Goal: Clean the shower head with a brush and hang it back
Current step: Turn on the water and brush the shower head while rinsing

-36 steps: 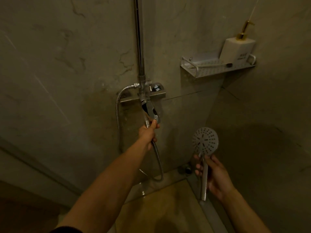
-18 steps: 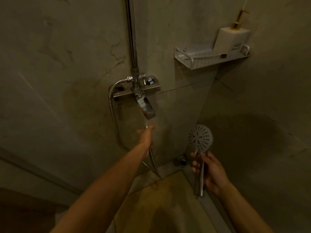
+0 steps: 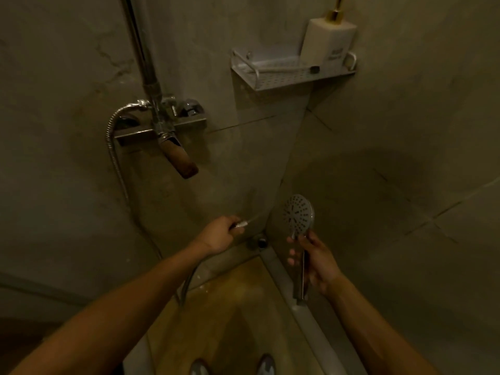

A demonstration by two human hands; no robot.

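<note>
The round grey shower head (image 3: 297, 213), detached from its hose, stands upright with its perforated face turned left. My right hand (image 3: 315, 262) grips its chrome handle low at centre right. My left hand (image 3: 220, 234) holds the free end of the metal hose (image 3: 115, 155), which points right toward the shower head; a thin water jet seems to leave the hose end. The hose loops down from the wall mixer (image 3: 162, 128). A thin brush (image 3: 286, 69) lies on the wall shelf (image 3: 300, 81).
A chrome riser pipe (image 3: 140, 50) runs up from the mixer, whose spout (image 3: 181, 161) juts forward. A white soap dispenser (image 3: 327, 41) stands on the shelf. Tiled walls meet in a corner with a drain fitting (image 3: 261, 242); my shoes show on the wet floor below.
My left hand has come down from the mixer spout and moved right, carrying the hose end toward the shower head. The right hand kept its hold on the handle.
</note>
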